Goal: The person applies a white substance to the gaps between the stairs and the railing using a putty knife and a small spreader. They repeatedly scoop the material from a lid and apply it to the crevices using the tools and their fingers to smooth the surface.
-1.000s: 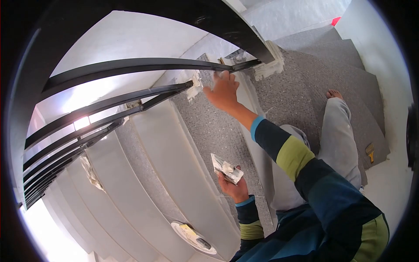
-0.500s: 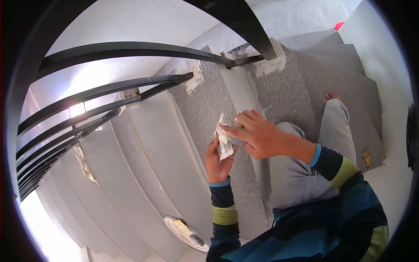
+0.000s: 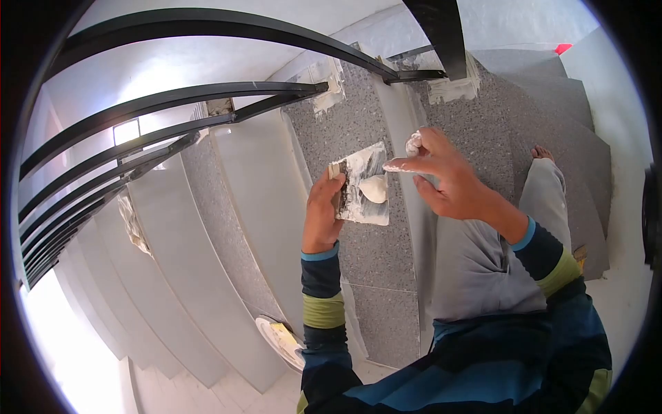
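Observation:
My left hand (image 3: 323,210) grips the edge of a flat, putty-smeared plate (image 3: 364,210), its broad face turned up. On the plate lies a rounded lump of white putty (image 3: 374,188). To the right of it is my right hand (image 3: 448,176), with the index finger stretched toward the plate and coated in white. Its other fingers are curled against a small white clump (image 3: 414,143). The index fingertip is close to the plate's right edge.
Black metal railing bars (image 3: 207,90) cross the upper left. Grey speckled stair treads (image 3: 383,259) run below my hands, with white putty patches (image 3: 455,88) at the bar ends. A round white lid (image 3: 279,339) lies lower left; a yellow-handled brush (image 3: 581,259) lies right.
The plate has turned its broad face up and shows the putty lump. My right hand has lifted away from it, up and to the right. The view has shifted slightly.

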Available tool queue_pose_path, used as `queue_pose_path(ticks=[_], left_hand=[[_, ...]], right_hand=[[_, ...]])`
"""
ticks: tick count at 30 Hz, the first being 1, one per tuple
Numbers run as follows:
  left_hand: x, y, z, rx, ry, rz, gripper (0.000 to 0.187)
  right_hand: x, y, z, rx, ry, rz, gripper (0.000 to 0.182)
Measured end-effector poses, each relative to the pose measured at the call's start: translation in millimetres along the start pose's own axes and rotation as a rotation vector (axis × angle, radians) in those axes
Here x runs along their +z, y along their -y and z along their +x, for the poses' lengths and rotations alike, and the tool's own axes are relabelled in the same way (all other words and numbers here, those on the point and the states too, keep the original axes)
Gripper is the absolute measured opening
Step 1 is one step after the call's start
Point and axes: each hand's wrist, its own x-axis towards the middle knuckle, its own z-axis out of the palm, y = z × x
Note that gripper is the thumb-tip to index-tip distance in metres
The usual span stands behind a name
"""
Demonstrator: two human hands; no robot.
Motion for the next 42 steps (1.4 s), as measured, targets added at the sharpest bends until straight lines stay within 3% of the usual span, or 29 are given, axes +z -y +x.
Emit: queue_pose_path(ticks=[10,12,16,18,20,34,42], left_hand=[[3.0,3.6,23.0,-0.009,-0.025,0.011,0.033],[-9.0,16.8,37.6,0.115,-0.073,-0.163,0.033],[-44.2,47.2,77.7,0.335,-0.241,-0.31,0.033],[-62.2,62.3,96.0,0.365,-0.232,-0.331,0.034],[-69.4,70.8,104.0,0.402,-0.372,-0.272,0.034],[-72.0,74.3,102.0,0.426,-0.328,-0.297,0.032],[-71.2,76.2,101.2,0.412,-0.335,-0.295,0.032]], right_hand=[[14.5,-22.2,6.8,0.005,-0.064,0.013,0.035],[19.0,-43.5,12.2,0.048,-0.146,0.241,0.033],[45.3,-102.6,38.9,0.164,-0.379,0.261,0.035],[52.0,-126.1,53.6,0.187,-0.474,0.185,0.042],[57.4,-134.8,60.1,0.267,-0.447,0.166,0.045],[82.8,-141.0,81.8,0.412,-0.45,0.181,0.053],[82.1,-136.1,88.0,0.378,-0.463,-0.067,0.045]])
